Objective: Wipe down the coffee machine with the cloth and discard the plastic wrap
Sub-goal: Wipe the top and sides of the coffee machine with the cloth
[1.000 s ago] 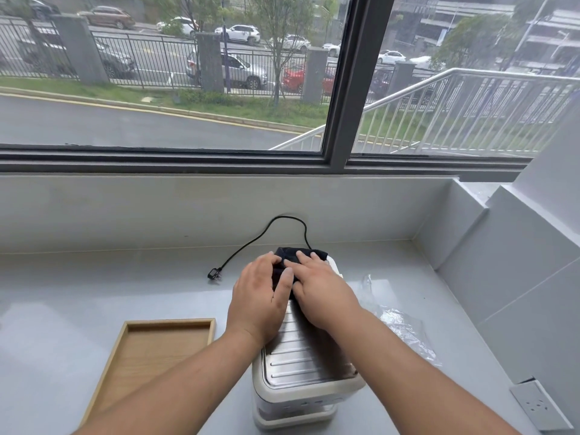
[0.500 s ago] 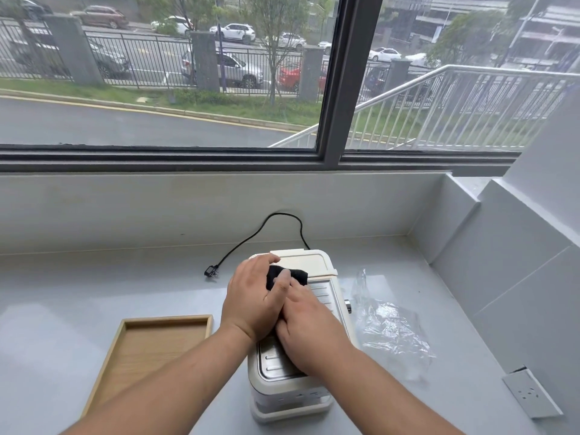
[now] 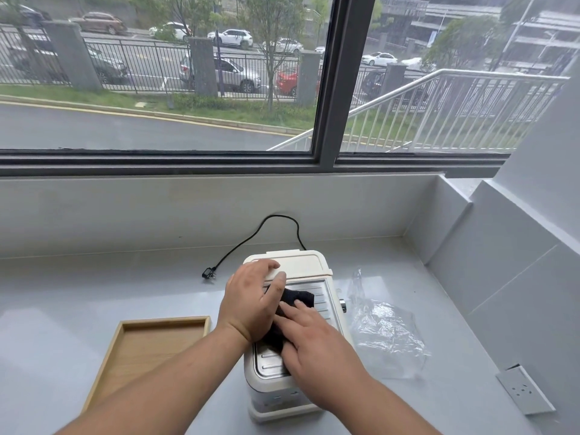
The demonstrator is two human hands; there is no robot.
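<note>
A cream coffee machine (image 3: 299, 266) with a ribbed metal top stands on the grey counter in front of me. A black cloth (image 3: 296, 298) lies on that metal top. My right hand (image 3: 314, 343) presses flat on the cloth's near part. My left hand (image 3: 254, 301) rests on the machine's left top edge, thumb against the cloth, fingers spread toward the cream lid. Crumpled clear plastic wrap (image 3: 384, 331) lies on the counter just right of the machine.
A shallow wooden tray (image 3: 125, 350) sits to the left of the machine. The machine's black power cord (image 3: 251, 240) loops back to the wall, its plug (image 3: 208, 274) lying loose. A white wall socket (image 3: 524, 389) is at the right. A window ledge rises behind.
Both hands have drawn the cloth back toward me along the metal top, from the rear lid to the middle. The cream lid now shows uncovered.
</note>
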